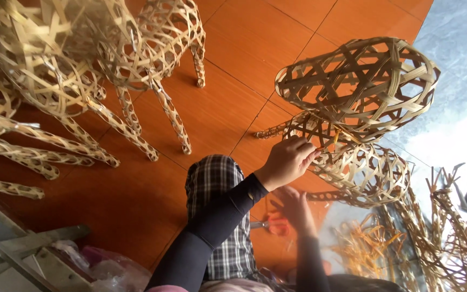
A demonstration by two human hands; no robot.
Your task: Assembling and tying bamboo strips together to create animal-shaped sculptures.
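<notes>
- Here, one open-weave animal figure of pale bamboo strips (352, 103) lies on the orange tiled floor (233, 108) at about two o'clock, its rounded body uppermost in view.
- At ten o'clock stand more woven bamboo figures (82, 59) on long thin legs; I count at least two, tangled together, so the exact number cannot be told.
- Loose bamboo strips (368, 249) lie heaped at four o'clock.
- The left hand (286, 162), on a black-sleeved arm, reaches up from six o'clock; its fingers (308, 157) are pinched onto a strip of the figure's weave.
- The right hand (297, 208) rests lower, at five o'clock, beside red-handled scissors (274, 224); whether its fingers grip anything cannot be told.
</notes>
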